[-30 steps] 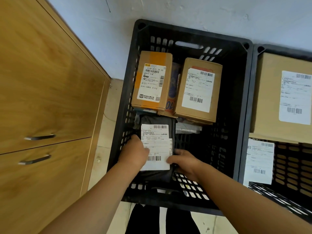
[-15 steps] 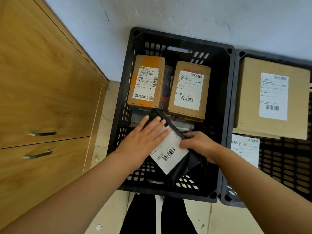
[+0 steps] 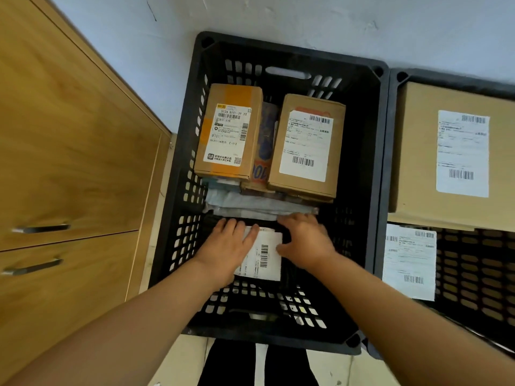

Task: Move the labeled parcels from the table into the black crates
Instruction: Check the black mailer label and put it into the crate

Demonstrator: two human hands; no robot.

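Both hands, left hand (image 3: 227,247) and right hand (image 3: 305,243), are pressing flat-open on the black parcel (image 3: 262,254) lying lengthwise at the crate (image 3: 178,218)'s near end.

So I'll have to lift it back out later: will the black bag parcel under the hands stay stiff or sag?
Probably sags: the black bag parcel looks like a soft poly mailer, unlike the cardboard boxes behind it. Its film may be slippery. The left hand and right hand press it flat, so it likely won't roll.
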